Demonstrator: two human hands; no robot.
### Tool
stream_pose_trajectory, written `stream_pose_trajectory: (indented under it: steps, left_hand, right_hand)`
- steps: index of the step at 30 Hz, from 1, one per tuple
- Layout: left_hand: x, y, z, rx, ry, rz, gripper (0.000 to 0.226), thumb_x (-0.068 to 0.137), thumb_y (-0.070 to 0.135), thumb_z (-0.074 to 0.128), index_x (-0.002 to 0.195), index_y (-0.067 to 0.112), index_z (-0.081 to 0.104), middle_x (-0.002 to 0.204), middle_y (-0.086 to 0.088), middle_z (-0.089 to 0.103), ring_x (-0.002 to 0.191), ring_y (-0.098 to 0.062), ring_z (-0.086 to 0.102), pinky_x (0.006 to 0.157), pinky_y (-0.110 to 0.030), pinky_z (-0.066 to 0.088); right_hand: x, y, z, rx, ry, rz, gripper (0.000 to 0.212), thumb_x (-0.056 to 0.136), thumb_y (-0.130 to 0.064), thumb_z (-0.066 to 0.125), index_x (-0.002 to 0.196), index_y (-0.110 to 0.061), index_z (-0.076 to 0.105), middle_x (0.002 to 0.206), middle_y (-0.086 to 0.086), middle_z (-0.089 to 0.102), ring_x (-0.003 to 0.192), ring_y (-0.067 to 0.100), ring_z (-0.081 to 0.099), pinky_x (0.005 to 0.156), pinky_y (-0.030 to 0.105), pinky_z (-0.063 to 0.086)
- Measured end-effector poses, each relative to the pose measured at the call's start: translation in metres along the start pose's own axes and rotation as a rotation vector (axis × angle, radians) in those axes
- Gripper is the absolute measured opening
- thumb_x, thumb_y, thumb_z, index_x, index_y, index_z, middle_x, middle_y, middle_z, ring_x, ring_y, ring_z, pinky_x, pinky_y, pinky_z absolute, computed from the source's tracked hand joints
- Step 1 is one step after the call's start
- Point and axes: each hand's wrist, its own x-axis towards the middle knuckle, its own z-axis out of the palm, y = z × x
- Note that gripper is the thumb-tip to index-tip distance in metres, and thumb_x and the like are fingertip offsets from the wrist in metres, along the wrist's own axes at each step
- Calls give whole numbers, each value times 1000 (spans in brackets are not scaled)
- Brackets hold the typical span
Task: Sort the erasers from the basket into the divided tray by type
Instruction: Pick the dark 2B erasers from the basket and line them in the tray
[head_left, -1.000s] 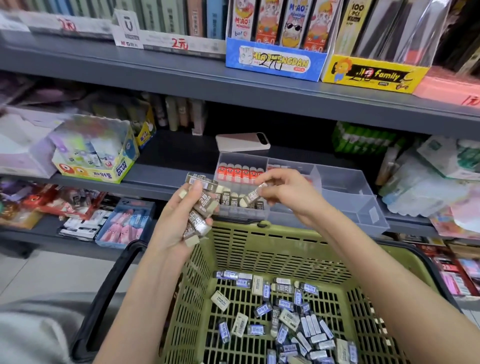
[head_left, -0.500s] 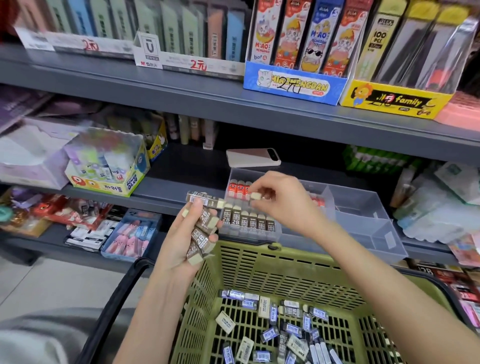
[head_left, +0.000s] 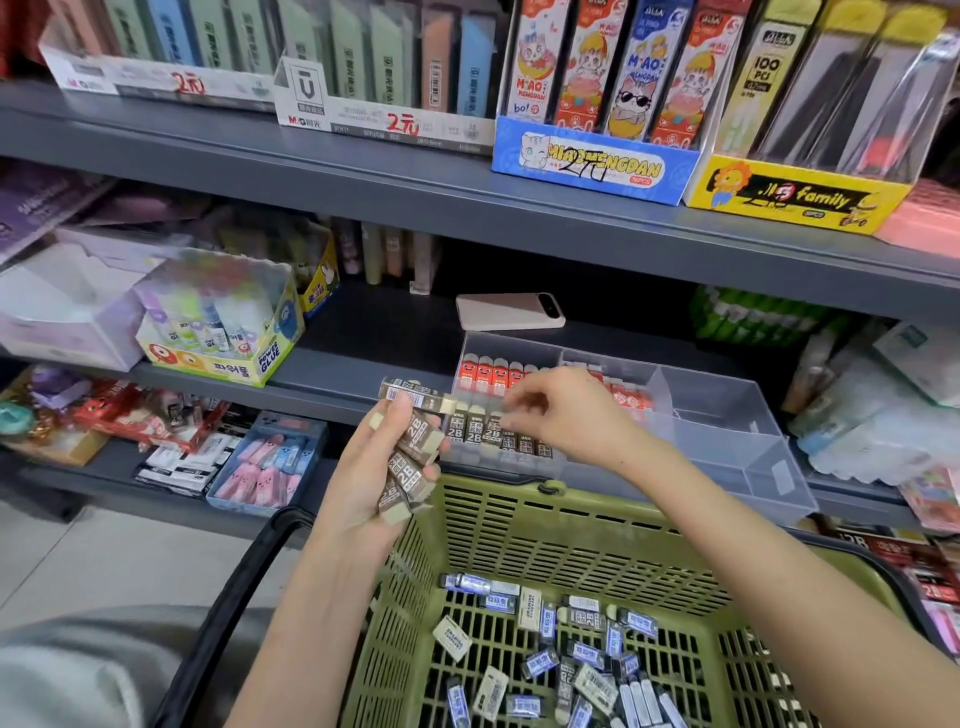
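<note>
The right hand (head_left: 563, 413) is hovering over the divided tray (head_left: 727, 431), fingertips pinched narrow; half a second ago a pale eraser end was showing there, and now I cannot tell whether anything is between them, so that one is probably going into the tray's near row of brown 2B erasers (head_left: 493, 434). The left hand (head_left: 387, 462), just left of the tray, is gripping a fan of matching "2B" erasers (head_left: 410, 457). Behind that row red-sleeved erasers (head_left: 491, 373) are standing. Below the tray, the green basket (head_left: 519, 525) is holding many blue-labelled erasers (head_left: 571, 660). Above, boxes are reading "MIAOMENGDAN" (head_left: 597, 166) and "family" (head_left: 800, 196).
</note>
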Motion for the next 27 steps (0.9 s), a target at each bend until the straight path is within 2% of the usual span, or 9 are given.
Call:
stream_pose_trajectory:
  steps: [5, 9, 11, 14, 17, 20, 22, 24, 27]
  left_hand:
    - [-2, 1, 2, -1, 8, -7, 27, 68, 32, 70, 86, 14, 61, 68, -4, 67, 54, -15, 63, 36, -20, 44]
    - [-2, 0, 1, 9, 20, -5, 24, 69, 32, 70, 84, 15, 63, 69, -5, 67, 54, -15, 63, 37, -19, 44]
    - [-1, 0, 0, 14, 16, -1, 20, 69, 32, 71, 81, 16, 65, 69, -5, 67, 55, -15, 64, 37, -19, 44]
    - [0, 0, 0, 23, 4, 6, 13, 68, 33, 72, 71, 20, 71, 70, -5, 68, 55, -15, 65, 37, -20, 44]
    - [0, -1, -1, 39, -4, 6, 13, 70, 32, 72, 73, 20, 72, 71, -5, 68, 56, -15, 65, 38, -20, 45]
    - [0, -1, -1, 55, -4, 3, 21, 70, 33, 72, 83, 17, 66, 72, -5, 68, 57, -15, 66, 38, -20, 46]
    - [-1, -1, -1, 56, 8, -1, 22, 66, 34, 75, 80, 18, 69, 72, -6, 69, 56, -15, 66, 37, -21, 46]
    - [-3, 0, -1, 66, 5, -2, 17, 64, 35, 75, 74, 21, 74, 72, -5, 69, 56, -15, 65, 37, -21, 45]
    - [-3, 0, 0, 104, -27, 7, 15, 64, 37, 75, 72, 24, 75, 72, -4, 69, 56, -13, 64, 38, -20, 46]
  right_hand:
    - [12, -9, 4, -75, -183, 92, 40, 80, -45, 67, 108, -17, 67, 91, -4, 69, 87, 16, 62, 84, 35, 50]
    - [22, -11, 4, -73, -312, 141, 38, 79, -31, 71, 111, -10, 65, 80, 3, 71, 78, 20, 67, 84, 37, 52]
    - [24, -11, 6, -5, -327, 172, 37, 79, -21, 72, 111, -6, 63, 81, 9, 71, 70, 19, 66, 76, 35, 55]
    - [22, -10, 11, 139, -286, 208, 36, 78, -11, 73, 112, -5, 61, 83, 12, 71, 65, 18, 63, 63, 32, 55]
    - [19, -8, 16, 176, -212, 212, 37, 76, -11, 74, 110, -3, 63, 86, 11, 71, 71, 21, 63, 73, 37, 56]
    - [14, -10, 17, 44, -141, 175, 39, 78, -22, 74, 113, -8, 63, 92, 4, 67, 85, 21, 61, 83, 34, 51]
    - [8, -17, 13, -90, -8, 79, 29, 85, -33, 66, 109, -16, 66, 84, -3, 65, 84, 17, 59, 80, 29, 47]
    - [1, -25, 8, 111, 74, 0, 23, 92, -36, 54, 92, -20, 70, 71, -4, 64, 70, 11, 56, 69, 27, 46]
    - [-9, -40, 3, 549, -42, 4, 26, 92, -35, 56, 81, -16, 70, 67, -1, 64, 58, 7, 54, 54, 23, 47]
